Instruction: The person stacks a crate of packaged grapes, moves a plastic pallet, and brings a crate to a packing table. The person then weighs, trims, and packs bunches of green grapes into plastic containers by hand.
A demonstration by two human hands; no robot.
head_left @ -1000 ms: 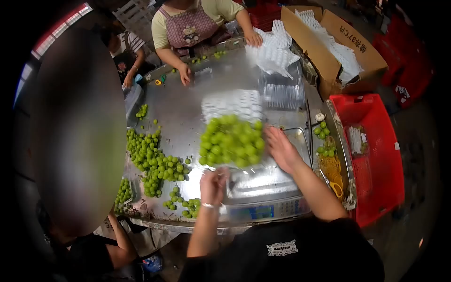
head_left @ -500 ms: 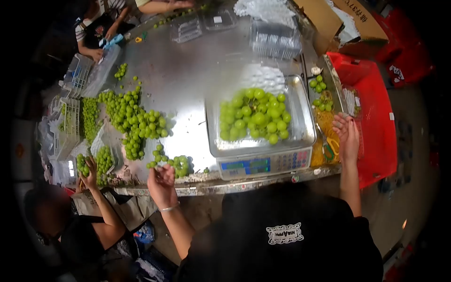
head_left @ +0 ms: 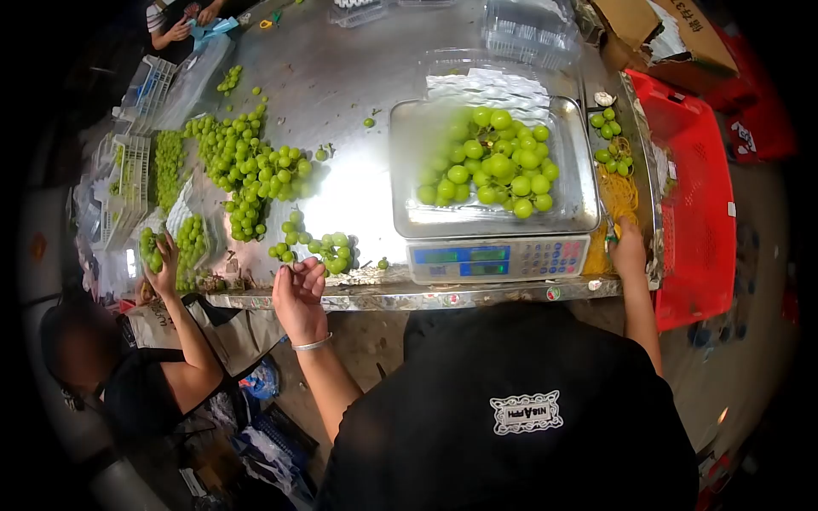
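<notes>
Left hand (head_left: pixel 300 294) is just hanging out over the near edge of the bench (head_left: pixel 349 149), fingers loosely curled with the palm open, nothing in it that I can make out, right beside a small grape cluster (head_left: pixel 334 254). Right hand (head_left: pixel 629 249) is down at the near right corner, on or right next to some scissors (head_left: pixel 610 240); its fingers are mostly hidden, so can't tell if it's actually gripping them. The big bunch (head_left: pixel 503 166) sits in an open clear box (head_left: pixel 460 61) on the pan (head_left: pixel 405 226) of the scale (head_left: pixel 460 260), along the near edge toward that same corner. Progress-wise, I'd call the bunch boxed and on the scale. The lid half lies back though, white foam sheet (head_left: pixel 490 89) showing, so I'd say shutting it isn't done. There's also a fat grape pile (head_left: pixel 264 166) toward the left edge and a stack of clear boxes (head_left: pixel 532 43) farther back by the right edge, so plenty left imo. Can't read the display, btw.
</notes>
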